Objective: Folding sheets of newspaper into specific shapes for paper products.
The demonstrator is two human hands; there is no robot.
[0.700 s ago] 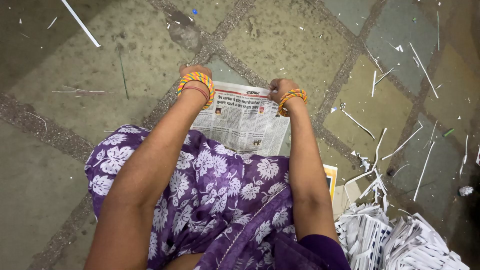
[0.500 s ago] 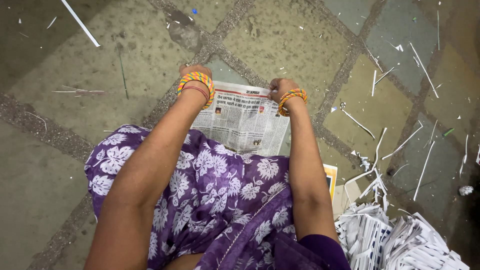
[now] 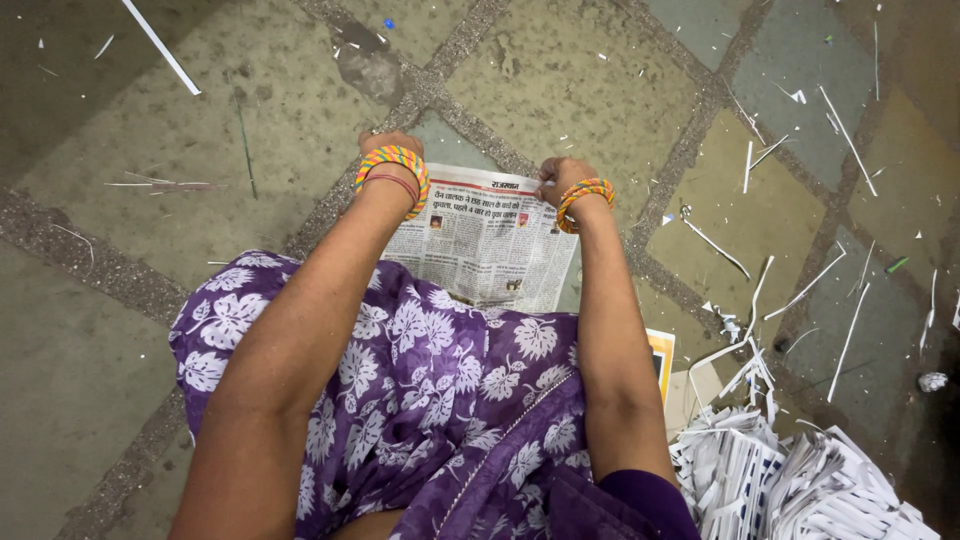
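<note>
Dusty stone-tile floor (image 3: 560,80), scattered white paper strips (image 3: 160,45), possibly dim light

The floor (image 3: 560,70) is paved w/ worn stone tiles set diagonally – olive, tan and grey-blue – w/ rough pebbly joints between them. A newspaper sheet (image 3: 485,240) lies flat on it near the middle. Thin white paper strips (image 3: 845,125) are scattered over the right-hand tiles, some crossing the joints; 1 long strip (image 3: 160,45) lies at upper left, well apart from the rest. A heap of cut printed paper (image 3: 790,480) sits at lower right, w/ an orange-edged card (image 3: 660,355) just beside it. Small white flecks dot the tiles – also a crumpled scrap (image 3: 932,381) at the right edge.
</note>
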